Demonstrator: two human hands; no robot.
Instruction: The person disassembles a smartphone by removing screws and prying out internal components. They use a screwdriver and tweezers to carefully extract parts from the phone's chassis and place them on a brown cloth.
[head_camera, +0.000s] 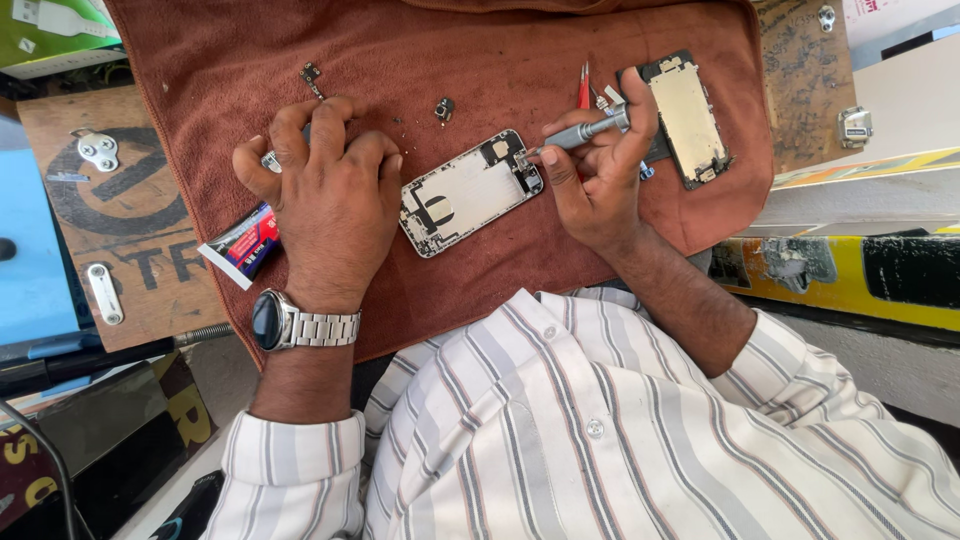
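Phone shell (thin, stiff, fragile) seems best gripped by its edges; right hand fingers pinch a screwdriver at its two-o'clock corner, left hand fingers curled at nine o'clock.

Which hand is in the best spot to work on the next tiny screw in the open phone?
Right. The right hand grips the grey screwdriver, its tip at the open phone corner. The left hand rests curled on the brown cloth beside it.

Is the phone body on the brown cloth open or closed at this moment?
Open: the phone body shows bare inner metal, and its screen panel lies apart.
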